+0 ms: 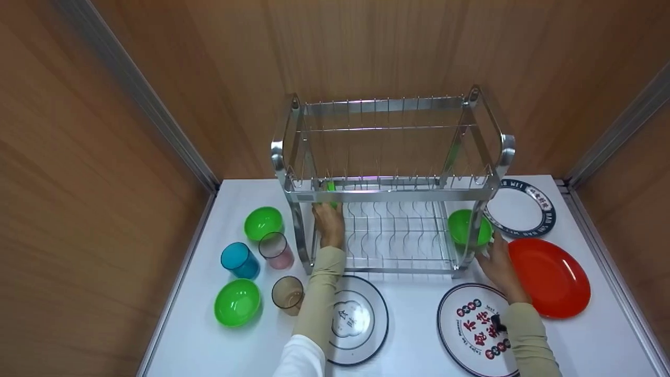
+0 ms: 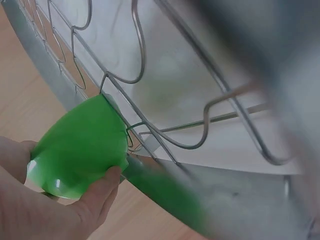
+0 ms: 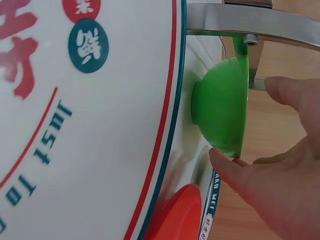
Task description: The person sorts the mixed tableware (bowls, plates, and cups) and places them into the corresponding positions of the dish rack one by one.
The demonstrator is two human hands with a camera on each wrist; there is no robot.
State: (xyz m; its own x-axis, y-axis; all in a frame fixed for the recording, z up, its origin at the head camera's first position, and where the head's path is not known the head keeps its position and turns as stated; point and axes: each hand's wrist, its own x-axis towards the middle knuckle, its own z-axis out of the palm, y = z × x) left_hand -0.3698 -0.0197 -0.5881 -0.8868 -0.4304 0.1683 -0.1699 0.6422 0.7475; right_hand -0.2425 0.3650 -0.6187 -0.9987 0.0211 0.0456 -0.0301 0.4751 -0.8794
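Left hand (image 1: 330, 224) grips a tipped green bowl (image 2: 82, 145) just beyond it, against the rack (image 1: 390, 196) toward the desk's (image 1: 411, 330) far edge; right hand (image 1: 501, 268), fingers spread, touches an upright bowl (image 1: 460, 225).

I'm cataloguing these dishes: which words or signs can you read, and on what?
"Just To": red-lettered plate
"鲜": same plate
"WEI": blue-rimmed plate
Remaining lettering on both, and the third white plate's marks: too small, blurred or cut off to read surely.
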